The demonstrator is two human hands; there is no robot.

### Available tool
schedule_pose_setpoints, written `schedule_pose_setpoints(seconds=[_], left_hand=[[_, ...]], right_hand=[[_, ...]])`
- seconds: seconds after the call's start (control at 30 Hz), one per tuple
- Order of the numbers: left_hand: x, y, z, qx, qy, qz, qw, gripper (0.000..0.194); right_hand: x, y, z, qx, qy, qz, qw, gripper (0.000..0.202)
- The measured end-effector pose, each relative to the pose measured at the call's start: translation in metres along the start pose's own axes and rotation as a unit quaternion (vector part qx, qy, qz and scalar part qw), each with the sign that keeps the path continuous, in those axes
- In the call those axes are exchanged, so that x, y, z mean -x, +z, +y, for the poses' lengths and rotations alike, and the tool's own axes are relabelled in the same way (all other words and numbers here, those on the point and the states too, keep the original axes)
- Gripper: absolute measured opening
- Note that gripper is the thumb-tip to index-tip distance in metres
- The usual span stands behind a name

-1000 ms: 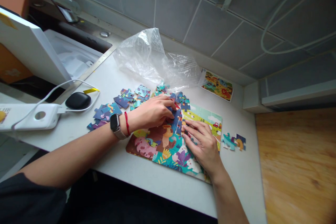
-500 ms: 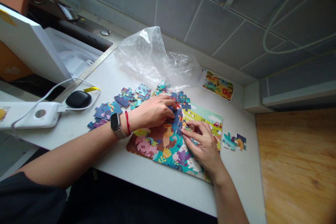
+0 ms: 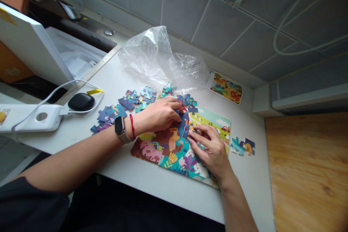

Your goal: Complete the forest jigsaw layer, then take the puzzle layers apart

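A colourful jigsaw puzzle [image 3: 152, 152], partly joined, lies on the white counter under both hands. My left hand [image 3: 165, 114], with a watch and a red string at the wrist, rests on its upper left part, fingers curled down over dark blue pieces. My right hand [image 3: 208, 145] is on the puzzle's right half, its fingertips pressed at a small piece [image 3: 191, 129] near the middle. The fingertips partly cover that piece. Loose pieces [image 3: 129, 99] lie in a heap left of and behind my left hand.
Clear plastic bag [image 3: 152, 58] behind the puzzle; picture card [image 3: 226, 87] at the back right. Two or so loose pieces [image 3: 238, 146] lie right of the puzzle. A power strip [image 3: 32, 117], a black round device [image 3: 81, 102] and a cable are at left, beside the sink [image 3: 81, 32].
Both hands stay in nearly the same place. The fingers of my right hand have shifted slightly at the middle of the puzzle.
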State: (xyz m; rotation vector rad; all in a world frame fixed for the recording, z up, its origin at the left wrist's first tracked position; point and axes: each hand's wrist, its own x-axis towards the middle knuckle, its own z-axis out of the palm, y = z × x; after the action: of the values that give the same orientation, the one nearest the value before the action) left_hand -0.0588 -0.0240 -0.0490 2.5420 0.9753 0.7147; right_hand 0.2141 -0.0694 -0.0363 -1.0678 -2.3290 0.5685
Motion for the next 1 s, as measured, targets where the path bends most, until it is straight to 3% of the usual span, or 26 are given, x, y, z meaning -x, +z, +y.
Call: schedule_pose_setpoints(seconds=[0.2,0.53,1.0], left_hand=[[0.0,-0.001,0.001,-0.002,0.0,-0.003,1.0,0.032],[0.0,0.0,0.0,-0.006,0.003,0.0,1.0,0.028],[-0.002,0.002,-0.001,0.043,-0.012,0.002,0.999,0.032]], right_hand=[[-0.007,-0.002,0.008,0.037,0.004,0.034,0.999,0.025],[-0.025,-0.002,0.016,0.139,-0.029,-0.047,0.989,0.029],[-0.031,0.002,0.015,0.159,-0.026,-0.055,0.985,0.027]])
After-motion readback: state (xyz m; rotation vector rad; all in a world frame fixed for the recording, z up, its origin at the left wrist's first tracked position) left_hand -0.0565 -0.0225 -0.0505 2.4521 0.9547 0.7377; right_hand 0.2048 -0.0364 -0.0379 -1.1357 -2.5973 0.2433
